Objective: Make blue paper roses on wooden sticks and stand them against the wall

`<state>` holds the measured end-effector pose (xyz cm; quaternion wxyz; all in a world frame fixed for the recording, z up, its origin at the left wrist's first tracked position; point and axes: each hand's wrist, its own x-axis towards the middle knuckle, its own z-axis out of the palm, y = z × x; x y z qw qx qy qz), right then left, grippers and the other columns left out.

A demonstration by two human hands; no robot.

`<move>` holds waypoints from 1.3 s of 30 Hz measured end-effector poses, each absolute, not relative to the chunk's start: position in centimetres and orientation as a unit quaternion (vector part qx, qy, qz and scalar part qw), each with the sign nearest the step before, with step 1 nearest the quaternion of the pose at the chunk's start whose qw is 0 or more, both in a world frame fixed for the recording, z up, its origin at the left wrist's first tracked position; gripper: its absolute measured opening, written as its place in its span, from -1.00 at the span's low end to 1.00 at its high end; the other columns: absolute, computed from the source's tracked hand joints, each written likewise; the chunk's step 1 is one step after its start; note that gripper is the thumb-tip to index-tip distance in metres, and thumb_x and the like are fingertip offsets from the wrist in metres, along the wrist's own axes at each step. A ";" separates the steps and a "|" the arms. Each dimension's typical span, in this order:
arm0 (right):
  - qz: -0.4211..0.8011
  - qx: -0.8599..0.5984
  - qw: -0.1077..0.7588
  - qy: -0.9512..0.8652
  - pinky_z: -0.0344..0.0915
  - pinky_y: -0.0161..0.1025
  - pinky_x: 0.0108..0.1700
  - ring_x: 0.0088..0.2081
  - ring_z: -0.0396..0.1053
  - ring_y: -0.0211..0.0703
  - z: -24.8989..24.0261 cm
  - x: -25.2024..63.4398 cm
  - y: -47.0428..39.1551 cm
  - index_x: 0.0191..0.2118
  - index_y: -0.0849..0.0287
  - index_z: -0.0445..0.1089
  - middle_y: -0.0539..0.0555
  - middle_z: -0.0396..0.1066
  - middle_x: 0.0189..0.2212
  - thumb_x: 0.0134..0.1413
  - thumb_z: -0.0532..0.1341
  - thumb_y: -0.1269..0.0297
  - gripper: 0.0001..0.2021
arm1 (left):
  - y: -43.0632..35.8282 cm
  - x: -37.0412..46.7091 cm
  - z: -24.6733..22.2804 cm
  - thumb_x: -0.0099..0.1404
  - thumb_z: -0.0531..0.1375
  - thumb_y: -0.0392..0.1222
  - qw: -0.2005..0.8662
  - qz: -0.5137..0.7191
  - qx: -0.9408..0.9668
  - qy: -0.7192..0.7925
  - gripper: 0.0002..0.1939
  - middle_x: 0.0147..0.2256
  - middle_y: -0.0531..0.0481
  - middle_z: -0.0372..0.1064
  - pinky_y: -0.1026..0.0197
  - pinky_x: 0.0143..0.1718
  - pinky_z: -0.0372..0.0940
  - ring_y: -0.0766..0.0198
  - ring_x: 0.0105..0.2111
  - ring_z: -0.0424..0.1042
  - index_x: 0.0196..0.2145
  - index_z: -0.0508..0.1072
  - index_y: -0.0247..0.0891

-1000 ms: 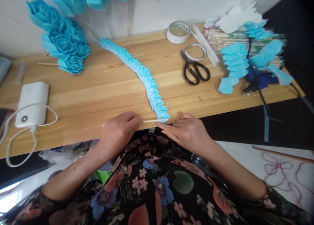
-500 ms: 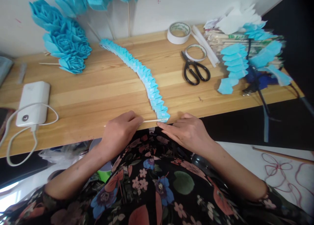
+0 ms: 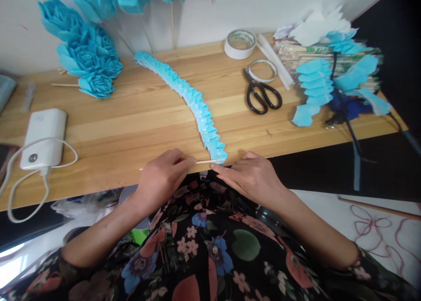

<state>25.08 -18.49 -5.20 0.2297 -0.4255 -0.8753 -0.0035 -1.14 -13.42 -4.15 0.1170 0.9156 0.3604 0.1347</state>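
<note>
A long pleated strip of light-blue paper [image 3: 192,100] curves across the table to its front edge. My left hand [image 3: 166,171] is closed round a thin wooden stick [image 3: 204,162], whose tip lies across the strip's near end. From the right, my right hand [image 3: 253,174] reaches to that same end, its index fingertip against the paper by the stick's tip. Its other fingers are curled, and the thumb's grip is partly hidden.
Blue paper roses [image 3: 87,58] stand and lie at the back left. A white power bank [image 3: 44,139] with a cable sits at left. Black-handled scissors [image 3: 263,97], tape rolls [image 3: 240,44] and a pile of sticks and blue paper pieces [image 3: 314,84] occupy the right side.
My left thumb and fingertips have shifted slightly right along the stick, towards the paper. My right hand and the strip have stayed nearly still.
</note>
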 end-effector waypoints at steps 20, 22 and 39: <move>0.002 -0.427 0.228 -0.875 0.09 -0.23 -0.30 -0.53 0.35 -0.31 -5.3 25.1 -18.4 -0.02 0.12 0.56 -0.12 0.47 -0.60 0.37 0.20 0.28 -0.80 | -12.9 -1.7 -5.1 0.54 -0.03 -0.22 0.052 0.161 0.939 0.298 -0.66 -0.32 -0.06 0.42 0.20 -0.41 0.03 0.22 -0.37 0.26 0.02 0.51 -0.25; 0.003 -0.427 0.230 -0.874 0.09 -0.22 -0.30 -0.53 0.34 -0.30 -5.3 25.2 -18.4 -0.01 0.12 0.56 -0.12 0.46 -0.60 0.36 0.21 0.29 -0.79 | -12.7 -1.8 -5.2 0.54 -0.01 -0.22 0.047 0.161 0.940 0.296 -0.68 -0.32 -0.06 0.42 0.20 -0.41 0.05 0.22 -0.37 0.27 0.02 0.51 -0.25; 0.084 -0.445 0.327 -0.829 0.11 -0.21 -0.35 -0.49 0.32 -0.26 -5.3 26.7 -18.6 -0.10 0.19 0.53 -0.04 0.42 -0.55 0.29 0.25 0.39 -0.87 | -12.6 -2.2 -5.2 0.53 0.01 -0.24 0.038 0.143 0.947 0.286 -0.68 -0.31 -0.06 0.39 0.19 -0.42 0.09 0.19 -0.33 0.26 0.05 0.50 -0.23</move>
